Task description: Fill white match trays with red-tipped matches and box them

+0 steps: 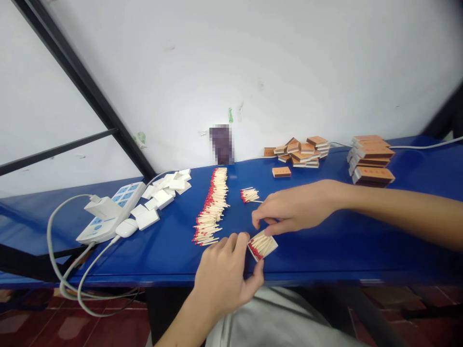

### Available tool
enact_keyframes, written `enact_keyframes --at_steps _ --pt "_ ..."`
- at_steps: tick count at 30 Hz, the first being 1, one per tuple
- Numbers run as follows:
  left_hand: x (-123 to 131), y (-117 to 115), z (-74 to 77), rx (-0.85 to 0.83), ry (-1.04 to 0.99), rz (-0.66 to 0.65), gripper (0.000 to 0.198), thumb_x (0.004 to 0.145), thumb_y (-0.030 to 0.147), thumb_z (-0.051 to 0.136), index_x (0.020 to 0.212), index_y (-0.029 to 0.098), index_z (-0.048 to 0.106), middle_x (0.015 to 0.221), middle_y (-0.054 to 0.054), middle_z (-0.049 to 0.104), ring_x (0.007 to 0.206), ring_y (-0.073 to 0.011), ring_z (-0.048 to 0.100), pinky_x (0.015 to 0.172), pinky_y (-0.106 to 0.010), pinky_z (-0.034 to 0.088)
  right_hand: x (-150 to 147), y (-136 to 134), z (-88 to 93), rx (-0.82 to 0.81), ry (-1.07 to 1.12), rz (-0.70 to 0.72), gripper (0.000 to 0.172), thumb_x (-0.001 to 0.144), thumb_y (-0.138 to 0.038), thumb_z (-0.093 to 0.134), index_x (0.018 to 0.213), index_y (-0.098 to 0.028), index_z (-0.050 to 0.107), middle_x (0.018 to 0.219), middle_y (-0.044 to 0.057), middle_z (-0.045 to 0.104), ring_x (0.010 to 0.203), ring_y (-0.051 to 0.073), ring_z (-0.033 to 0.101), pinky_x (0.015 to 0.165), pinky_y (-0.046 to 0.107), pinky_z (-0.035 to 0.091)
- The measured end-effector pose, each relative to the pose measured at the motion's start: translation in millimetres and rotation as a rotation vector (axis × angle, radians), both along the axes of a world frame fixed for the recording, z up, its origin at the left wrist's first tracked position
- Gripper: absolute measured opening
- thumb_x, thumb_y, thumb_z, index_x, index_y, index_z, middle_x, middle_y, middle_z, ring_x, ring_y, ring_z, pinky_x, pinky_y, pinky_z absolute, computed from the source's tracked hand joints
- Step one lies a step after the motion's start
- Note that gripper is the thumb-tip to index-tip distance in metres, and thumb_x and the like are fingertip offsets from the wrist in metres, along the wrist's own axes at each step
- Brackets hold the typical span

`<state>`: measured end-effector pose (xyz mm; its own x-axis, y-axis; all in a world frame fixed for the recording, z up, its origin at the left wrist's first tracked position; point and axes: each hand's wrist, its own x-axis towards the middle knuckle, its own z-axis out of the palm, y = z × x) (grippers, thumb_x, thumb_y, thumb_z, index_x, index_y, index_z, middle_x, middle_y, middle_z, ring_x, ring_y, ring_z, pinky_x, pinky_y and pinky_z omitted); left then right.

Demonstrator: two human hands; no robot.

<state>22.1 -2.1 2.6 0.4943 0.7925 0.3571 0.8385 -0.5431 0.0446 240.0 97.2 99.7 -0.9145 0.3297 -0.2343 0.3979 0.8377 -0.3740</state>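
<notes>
An open white matchbox tray [274,245] filled with red-headed matches [261,244] rests near the table's front edge. My left hand [227,272] grips its left side between thumb and index finger. Over the tray's far side is my right hand [294,212], fingers curled and thumb touching the match ends. Whether those fingers pinch anything is hidden. Just beyond lies a small heap of matches [249,194], one sticking out toward my right hand. To the left, a long row of loose matches [214,202] runs from the wall side toward me, heads mostly left.
White box pieces [164,193] lie piled at left, beside a power strip [126,197] with a charger [103,208] and cables. Orange-brown matchboxes [304,152] are heaped at the back, one matchbox [281,172] apart. More stacked matchboxes [372,159] stand at right on the blue table [325,260].
</notes>
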Motion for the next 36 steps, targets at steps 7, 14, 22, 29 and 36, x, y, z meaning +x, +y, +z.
enact_keyframes --at_steps 7,14,22,29,36 --pt "0.6 1.2 2.3 0.005 0.001 -0.004 0.023 0.089 0.035 0.042 0.109 0.023 0.041 0.088 -0.003 0.06 0.074 -0.0253 0.062 0.058 -0.035 0.046 -8.1 0.8 -7.8 -0.06 -0.041 0.05 0.024 0.098 -0.03 0.043 0.097 -0.016 0.062 0.083 0.004 0.062 0.072 0.016 0.051 0.066 0.027 0.037" --pt "0.7 0.5 1.0 0.007 0.009 -0.01 0.026 0.089 0.035 0.042 0.112 0.023 0.043 0.089 -0.003 0.06 0.074 -0.0256 0.062 0.058 -0.036 0.047 -11.3 0.4 -11.0 -0.037 -0.023 0.05 0.021 0.096 -0.027 0.044 0.092 -0.016 0.061 0.082 0.005 0.061 0.071 0.015 0.049 0.066 0.027 0.035" --pt "0.6 0.6 3.3 -0.016 -0.018 -0.013 0.032 0.089 0.036 0.042 0.118 0.022 0.04 0.093 -0.003 0.062 0.076 -0.0263 0.064 0.059 -0.038 0.05 -12.7 -8.1 -13.9 -0.007 0.008 -0.005 0.037 0.082 -0.046 0.066 0.104 -0.018 0.057 0.094 0.005 0.06 0.082 0.019 0.054 0.066 0.028 0.036" --pt "1.1 0.7 0.9 0.036 -0.017 -0.008 0.048 0.088 0.039 0.043 0.13 0.018 0.034 0.097 -0.007 0.064 0.078 -0.0279 0.065 0.06 -0.04 0.053 -11.4 -19.0 -9.4 0.135 -0.076 -0.012 0.024 0.086 -0.04 0.062 0.093 -0.017 0.057 0.088 0.005 0.061 0.072 0.018 0.055 0.058 0.028 0.031" --pt "1.6 -0.8 2.9 0.013 0.03 -0.005 0.041 0.088 0.039 0.045 0.124 0.02 0.04 0.092 -0.005 0.061 0.075 -0.0273 0.063 0.059 -0.039 0.051 -10.5 -23.0 -14.2 0.237 -0.083 -0.052 0.031 0.088 -0.045 0.06 0.099 -0.016 0.057 0.086 0.006 0.062 0.073 0.021 0.057 0.058 0.029 0.03"
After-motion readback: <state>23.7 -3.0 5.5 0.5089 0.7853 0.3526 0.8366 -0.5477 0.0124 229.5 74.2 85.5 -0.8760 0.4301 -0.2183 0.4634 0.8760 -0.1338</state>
